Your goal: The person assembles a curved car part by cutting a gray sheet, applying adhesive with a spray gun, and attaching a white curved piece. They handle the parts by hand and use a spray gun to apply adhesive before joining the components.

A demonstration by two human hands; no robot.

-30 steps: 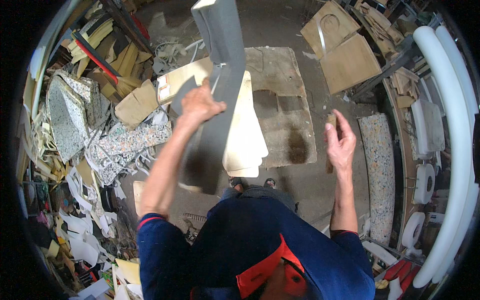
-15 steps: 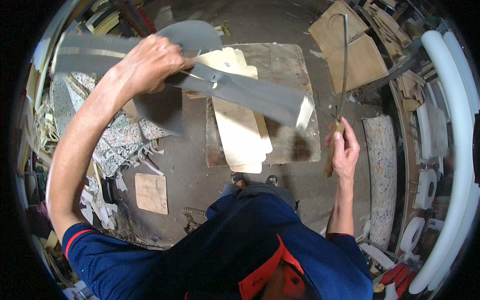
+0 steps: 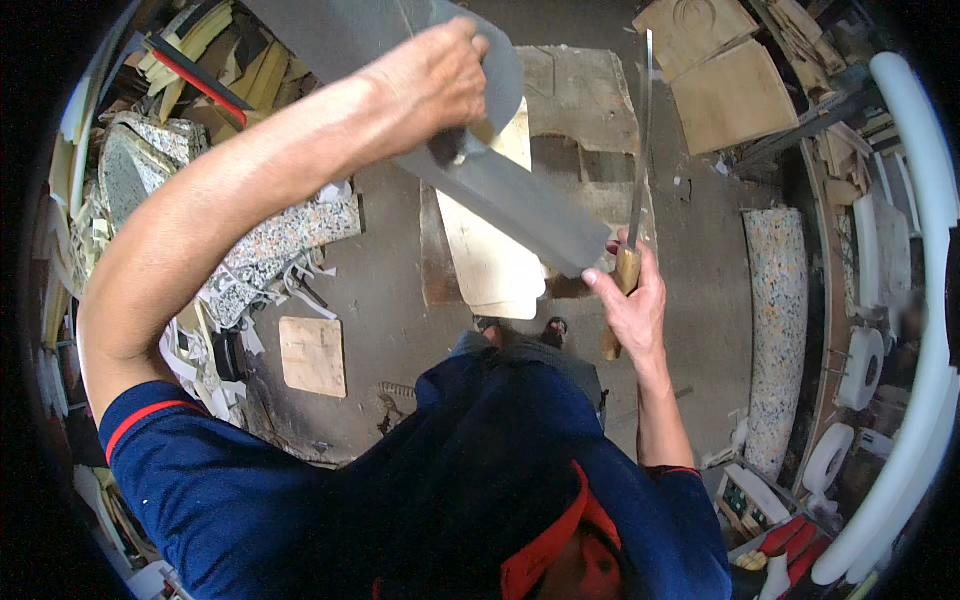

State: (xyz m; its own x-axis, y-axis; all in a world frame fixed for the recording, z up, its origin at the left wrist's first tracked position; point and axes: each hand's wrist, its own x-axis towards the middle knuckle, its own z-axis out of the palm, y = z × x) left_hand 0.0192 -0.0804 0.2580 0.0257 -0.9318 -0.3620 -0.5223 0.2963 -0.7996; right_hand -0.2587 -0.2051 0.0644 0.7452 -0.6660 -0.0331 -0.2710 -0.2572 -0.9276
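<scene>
My left hand is closed on a grey sheet of foam-like material, held up above a low worktop. The sheet runs down to the right as a narrow strip and spreads wider at the upper left. My right hand grips the wooden handle of a long, thin-bladed knife, its blade pointing away from me. The right thumb and fingertips also meet the strip's lower right end. Beneath the strip, cream-coloured flat pieces with rounded corners lie on the worktop, partly hidden.
Speckled foam and white offcuts pile up at the left. A square board lies on the floor near them. Plywood panels are at the far right, beside a speckled foam roll. Long pale tubes line the right edge.
The grey sheet has shifted and turned, with my left hand moving right and away. My right hand has come left with the knife to the strip's end.
</scene>
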